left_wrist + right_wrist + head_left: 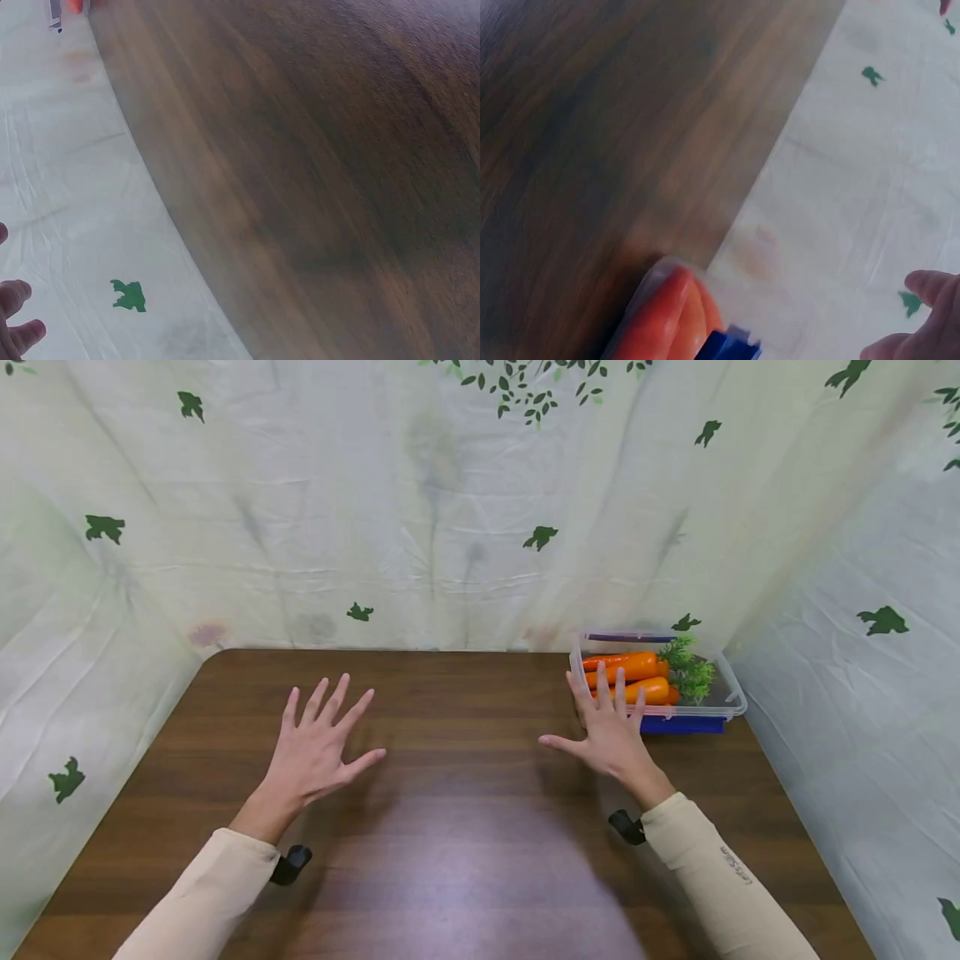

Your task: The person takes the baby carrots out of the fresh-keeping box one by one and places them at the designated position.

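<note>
My left hand [309, 758] and right hand [613, 742] grasp nothing, fingers [335, 697] spread; the right is nearest the clear box [701, 712] of carrots [637, 667] on the table [465, 743].

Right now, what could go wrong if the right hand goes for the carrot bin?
1. The clear bin sits close to the right edge of the table, so an outward nudge might push it over.
2. The right hand, spread wide, overlaps the bin's left side in the head view; it could bump the bin on the way in.
3. No lid covers the bin, so the carrots could spill if it tips.
</note>
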### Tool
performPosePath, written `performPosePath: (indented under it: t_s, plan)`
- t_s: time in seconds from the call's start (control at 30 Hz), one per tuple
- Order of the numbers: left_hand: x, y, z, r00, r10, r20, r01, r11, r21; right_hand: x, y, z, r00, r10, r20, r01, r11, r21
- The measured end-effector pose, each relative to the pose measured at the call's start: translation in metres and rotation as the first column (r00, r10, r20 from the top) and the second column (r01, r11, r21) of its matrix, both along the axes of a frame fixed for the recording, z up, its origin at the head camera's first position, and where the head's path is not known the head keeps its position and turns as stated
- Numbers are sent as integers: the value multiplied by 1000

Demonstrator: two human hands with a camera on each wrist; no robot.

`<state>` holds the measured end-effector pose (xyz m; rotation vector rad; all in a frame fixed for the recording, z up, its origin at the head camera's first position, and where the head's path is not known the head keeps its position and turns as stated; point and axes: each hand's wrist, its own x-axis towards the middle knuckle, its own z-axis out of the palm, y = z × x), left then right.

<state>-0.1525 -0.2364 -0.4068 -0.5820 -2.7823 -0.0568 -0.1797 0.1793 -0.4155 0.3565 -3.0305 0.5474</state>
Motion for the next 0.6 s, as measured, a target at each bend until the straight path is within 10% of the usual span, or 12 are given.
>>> performPosePath:
  t_s: [0.6]
  plan:
    - [-1,-3,8,998,-31,-60,37,994,102,-9,69,16,983,-168,-77,162,983,-87]
